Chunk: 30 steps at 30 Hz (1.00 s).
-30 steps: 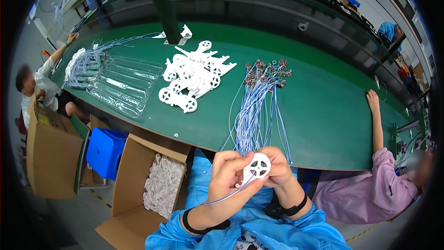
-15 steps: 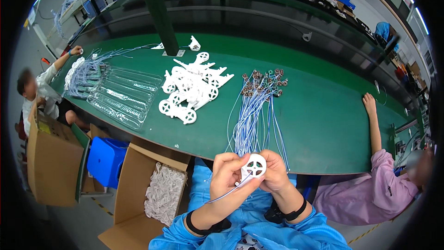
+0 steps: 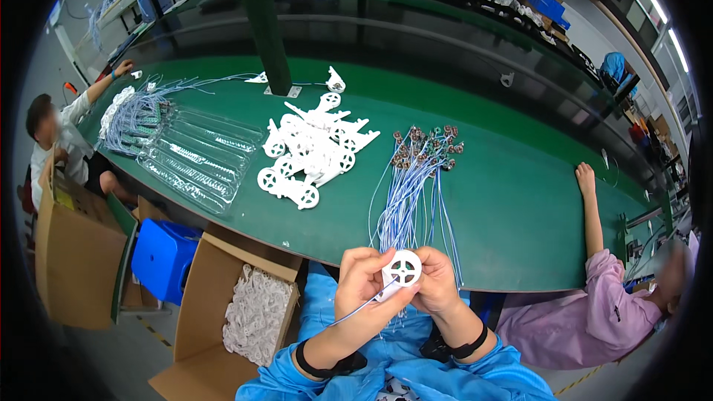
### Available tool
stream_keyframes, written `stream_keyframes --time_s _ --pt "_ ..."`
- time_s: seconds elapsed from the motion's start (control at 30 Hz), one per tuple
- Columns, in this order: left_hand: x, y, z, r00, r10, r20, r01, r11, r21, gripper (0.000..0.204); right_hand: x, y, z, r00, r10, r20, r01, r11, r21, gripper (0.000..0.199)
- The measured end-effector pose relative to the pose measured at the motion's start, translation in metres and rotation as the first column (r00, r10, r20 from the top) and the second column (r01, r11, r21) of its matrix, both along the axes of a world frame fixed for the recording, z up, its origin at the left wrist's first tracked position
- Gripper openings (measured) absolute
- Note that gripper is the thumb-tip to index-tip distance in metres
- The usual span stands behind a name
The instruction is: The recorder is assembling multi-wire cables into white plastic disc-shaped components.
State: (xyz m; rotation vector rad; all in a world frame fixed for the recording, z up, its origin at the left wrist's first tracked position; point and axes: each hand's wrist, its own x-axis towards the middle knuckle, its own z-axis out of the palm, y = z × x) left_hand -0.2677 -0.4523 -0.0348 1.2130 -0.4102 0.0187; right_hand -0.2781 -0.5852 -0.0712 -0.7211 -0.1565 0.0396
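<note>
Close to my body, over the table's front edge, my left hand (image 3: 362, 293) and my right hand (image 3: 438, 286) pinch a white plastic housing (image 3: 405, 268) between them. Its round spoked face is turned up toward me. A thin blue-and-white wire (image 3: 353, 315) runs from it down across my left wrist. My fingers cover its lower side. Just beyond my hands lies a bundle of blue-and-white wires (image 3: 405, 215), with small metallic round parts (image 3: 427, 147) at its far end. A heap of similar white housings (image 3: 312, 145) is to the left.
Clear plastic trays (image 3: 200, 156) and another wire pile (image 3: 134, 122) lie on the green table (image 3: 520, 223) at left. An open carton of white parts (image 3: 256, 319) and a blue stool (image 3: 165, 256) stand below. Co-workers sit left and right; the right one's hand (image 3: 585, 178) rests on the table.
My hands stay closed on the housing, which has turned slightly. Beyond the post, a white part has slid right. The left co-worker's hand has shifted. The whole view has tilted a little.
</note>
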Motion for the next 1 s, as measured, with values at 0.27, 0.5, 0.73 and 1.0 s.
stream_keyframes --time_s 0.27,0.5,0.73,1.0 --pt "0.014 0.015 0.019 0.846 -0.330 -0.419 0.198 0.924 -0.329 0.047 0.008 -0.027 0.040 0.996 0.084 -0.036 -0.091 0.950 -0.297 0.039" --pt "0.039 0.023 0.007 0.406 -0.808 -0.428 0.360 0.572 -0.737 0.049 0.040 -0.052 0.084 0.916 0.285 0.283 0.079 0.562 -0.823 0.037" --pt "0.053 0.020 0.016 0.322 -0.858 -0.400 0.290 0.491 -0.821 0.063 0.106 -0.075 0.115 0.972 0.201 0.119 -0.076 0.756 -0.650 0.023" --pt "0.048 0.044 0.021 0.636 -0.633 -0.442 0.549 0.773 -0.318 0.027 0.302 -0.256 0.086 0.804 -0.595 0.017 0.557 0.741 -0.375 0.022"
